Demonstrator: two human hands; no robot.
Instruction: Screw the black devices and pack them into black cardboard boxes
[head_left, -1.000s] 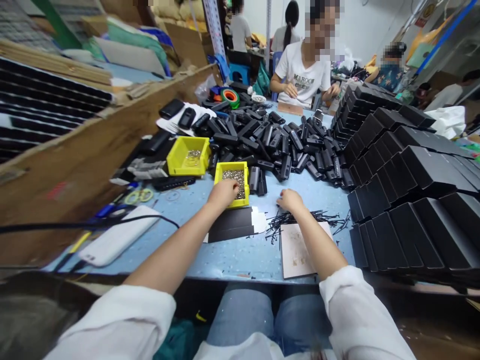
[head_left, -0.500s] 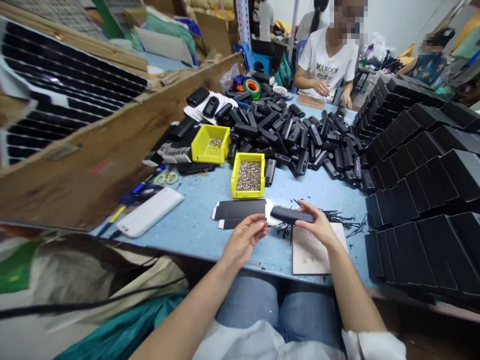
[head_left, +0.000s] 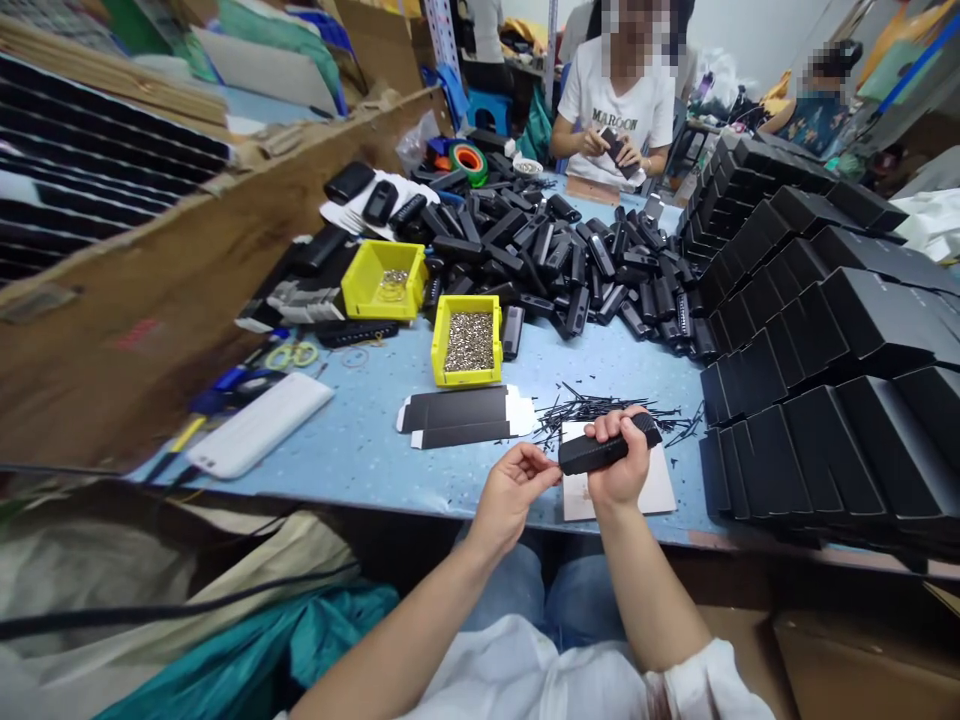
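Observation:
My right hand [head_left: 624, 470] is wrapped round an elongated black plastic case [head_left: 592, 453], tilted a little, its textured far end sticking out past the thumb. At the case's left end, my left hand [head_left: 517, 487] is closed in a pinch; whatever is between its fingertips is too small to make out. Beneath the case lies a pale square board [head_left: 652, 492]. Thin black strips [head_left: 581, 405], perhaps cable ties or long screws, are scattered just behind it. To the left rests an unfolded black-and-white carton [head_left: 465, 415], flat on the blue table [head_left: 360, 420].
Two yellow bins [head_left: 466, 378] hold small metal parts and rings. Behind them spreads a heap of black cases [head_left: 525, 240]. Stacked black boxes [head_left: 795, 400] line the right side. A white power bank-like block [head_left: 259, 425] lies left. Across the table sits a co-worker [head_left: 619, 100].
My right hand has turned the case and now wraps it in its fist; before, fingertips held it. My left hand has come to its end. The view shifted. The co-worker now holds up a black item.

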